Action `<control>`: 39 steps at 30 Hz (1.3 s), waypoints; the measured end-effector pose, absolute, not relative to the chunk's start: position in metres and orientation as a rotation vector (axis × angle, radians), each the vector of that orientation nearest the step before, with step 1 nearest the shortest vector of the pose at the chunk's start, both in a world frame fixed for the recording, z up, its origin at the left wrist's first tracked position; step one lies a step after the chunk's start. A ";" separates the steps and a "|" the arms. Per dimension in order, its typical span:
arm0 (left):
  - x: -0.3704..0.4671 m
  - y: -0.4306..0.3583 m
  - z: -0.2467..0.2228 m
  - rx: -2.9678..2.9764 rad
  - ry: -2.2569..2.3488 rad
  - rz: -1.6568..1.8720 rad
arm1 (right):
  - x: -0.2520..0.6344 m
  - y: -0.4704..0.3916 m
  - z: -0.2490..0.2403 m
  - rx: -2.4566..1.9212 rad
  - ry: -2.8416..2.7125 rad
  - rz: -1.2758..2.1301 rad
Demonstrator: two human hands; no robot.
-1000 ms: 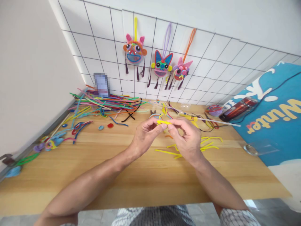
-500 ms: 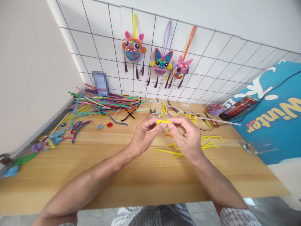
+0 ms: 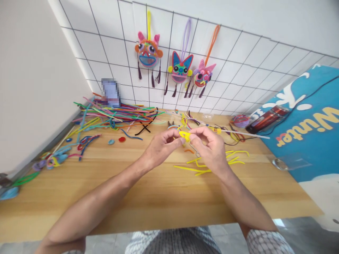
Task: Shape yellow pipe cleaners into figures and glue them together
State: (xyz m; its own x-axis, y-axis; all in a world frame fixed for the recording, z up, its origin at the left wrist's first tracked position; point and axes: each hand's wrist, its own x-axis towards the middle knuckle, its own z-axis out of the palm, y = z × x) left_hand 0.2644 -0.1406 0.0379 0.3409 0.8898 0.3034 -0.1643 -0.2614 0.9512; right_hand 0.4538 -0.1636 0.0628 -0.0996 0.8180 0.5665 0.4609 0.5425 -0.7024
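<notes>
Between my two hands a small bent piece of yellow pipe cleaner (image 3: 185, 135) is held above the table. My left hand (image 3: 165, 145) pinches its left end between thumb and fingers. The thumb and fingers of my right hand (image 3: 209, 145) grip the other end, partly hiding it. Beneath and beside my right hand lie several loose yellow pipe cleaners (image 3: 187, 169). A short orange piece (image 3: 189, 151) rests on the table just below the hands. Behind the hands the jaws of a pair of pliers (image 3: 171, 124) show.
A heap of coloured pipe cleaners (image 3: 119, 118) covers the back left, near a blurred phone (image 3: 111, 92). Three decorated masks (image 3: 149, 53) hang on the grid wall. A yellow-handled glue gun tool (image 3: 217, 131), a red thermos (image 3: 267, 118) and a clear cup (image 3: 291, 163) are on the right.
The yellow piece has gone from lying nearly flat between the fingertips to a bent, looped shape. Both hands stay close together, and the view has shifted slightly.
</notes>
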 end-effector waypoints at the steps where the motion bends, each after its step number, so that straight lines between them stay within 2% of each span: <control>1: 0.264 -0.141 0.038 1.499 0.704 1.176 | 0.454 -0.163 0.064 -1.064 -1.751 0.431; 6: 0.264 -0.141 0.036 1.539 0.730 1.174 | 0.456 -0.163 0.067 -1.058 -1.797 0.404; 12: 0.271 -0.156 0.038 1.385 0.846 1.471 | 0.454 -0.158 0.061 -1.088 -1.589 0.474; 18: 0.298 -0.169 0.018 1.065 0.710 1.122 | 0.447 -0.155 0.050 -1.046 -1.399 0.578; 22: 0.302 -0.165 0.012 0.880 0.673 1.233 | 0.437 -0.158 0.044 -1.012 -1.346 0.694; 27: 0.294 -0.158 0.019 0.990 0.657 1.397 | 0.430 -0.158 0.038 -0.968 -1.297 0.770; 39: 0.302 -0.174 0.021 0.920 0.537 1.237 | 0.435 -0.174 0.036 -0.902 -1.295 0.558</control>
State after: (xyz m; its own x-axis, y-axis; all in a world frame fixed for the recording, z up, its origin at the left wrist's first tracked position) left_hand 0.3018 -0.1740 0.0210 0.2759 0.9530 0.1251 -0.5592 0.0533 0.8273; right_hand 0.4351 -0.1740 0.0364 0.2173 0.7914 0.5714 0.1282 0.5572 -0.8204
